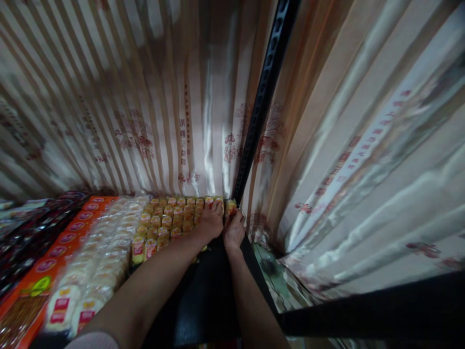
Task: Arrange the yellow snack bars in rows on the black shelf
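My left hand (211, 220) reaches to the far end of the black shelf, its fingers curled over a small yellow snack packet (209, 200) in the back row. Close beside it, my right hand (234, 231) is closed around another yellow snack packet (230, 207) in the back corner, near the upright post. To the left of my hands stand tight rows of the same yellow packets (166, 221). My left forearm passes in front of part of these rows. The fingertips are partly blurred in the dim light.
Left of the yellow packets lie rows of clear-wrapped round pale snacks (90, 261), an orange packet row (63, 242) and dark packages (31, 242). A black perforated post (259, 106) rises at the corner. Printed curtains (156, 97) hang behind. The black shelf (205, 291) extends toward me.
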Motion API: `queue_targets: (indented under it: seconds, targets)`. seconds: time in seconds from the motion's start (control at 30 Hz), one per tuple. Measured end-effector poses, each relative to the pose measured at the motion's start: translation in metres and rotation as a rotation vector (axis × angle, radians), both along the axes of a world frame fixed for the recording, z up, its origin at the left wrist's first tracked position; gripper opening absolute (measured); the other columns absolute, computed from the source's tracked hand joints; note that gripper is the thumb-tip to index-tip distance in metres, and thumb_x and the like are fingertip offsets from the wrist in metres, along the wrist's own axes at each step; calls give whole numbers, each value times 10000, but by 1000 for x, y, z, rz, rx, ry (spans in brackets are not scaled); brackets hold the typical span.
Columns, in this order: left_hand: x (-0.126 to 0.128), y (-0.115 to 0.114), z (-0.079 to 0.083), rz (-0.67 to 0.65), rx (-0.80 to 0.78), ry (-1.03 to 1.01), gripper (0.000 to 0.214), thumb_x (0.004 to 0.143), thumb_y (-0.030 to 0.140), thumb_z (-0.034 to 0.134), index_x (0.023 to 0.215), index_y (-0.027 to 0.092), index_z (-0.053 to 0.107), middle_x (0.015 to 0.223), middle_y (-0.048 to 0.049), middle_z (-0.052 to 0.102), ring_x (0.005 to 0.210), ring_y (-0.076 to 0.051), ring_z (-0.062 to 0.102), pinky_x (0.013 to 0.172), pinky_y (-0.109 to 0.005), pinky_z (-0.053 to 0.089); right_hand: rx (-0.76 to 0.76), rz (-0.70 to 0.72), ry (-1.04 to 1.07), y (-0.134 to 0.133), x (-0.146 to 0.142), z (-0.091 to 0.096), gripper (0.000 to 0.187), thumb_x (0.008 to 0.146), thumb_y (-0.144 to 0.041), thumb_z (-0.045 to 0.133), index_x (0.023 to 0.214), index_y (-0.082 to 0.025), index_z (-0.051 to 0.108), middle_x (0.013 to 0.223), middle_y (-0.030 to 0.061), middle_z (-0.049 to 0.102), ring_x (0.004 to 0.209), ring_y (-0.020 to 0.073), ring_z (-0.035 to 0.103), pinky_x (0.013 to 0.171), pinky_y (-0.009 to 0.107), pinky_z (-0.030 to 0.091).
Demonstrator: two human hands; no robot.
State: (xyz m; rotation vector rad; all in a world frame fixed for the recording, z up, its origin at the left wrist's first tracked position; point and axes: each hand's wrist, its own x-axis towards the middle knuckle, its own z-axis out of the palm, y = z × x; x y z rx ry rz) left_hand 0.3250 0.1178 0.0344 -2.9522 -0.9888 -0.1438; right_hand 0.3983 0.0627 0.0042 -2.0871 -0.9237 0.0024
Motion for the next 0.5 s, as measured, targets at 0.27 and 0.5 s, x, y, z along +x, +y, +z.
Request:
queue_targets:
  seconds: [0.27,0.5]
  targets:
    - [0,-1,2,7,-4,8,498,814,145,329,1298,54,404,1426,-156,302,1329,-279,230,1054,-497,223,-64,-22,34,14,4,-2,276,849,-271,390,1089,-187,497,1054,111,511,774,178,545,635,285,386]
    - [0,-3,0,14,3,-3,488,823,139,309,1297,84,413,1421,-145,319,1329,-282,229,1055,-511,208,51,108,29,16,8,-18,385,848,-277,331,1178,-194,509,1177,113,486,1017,205,487,848,318,397]
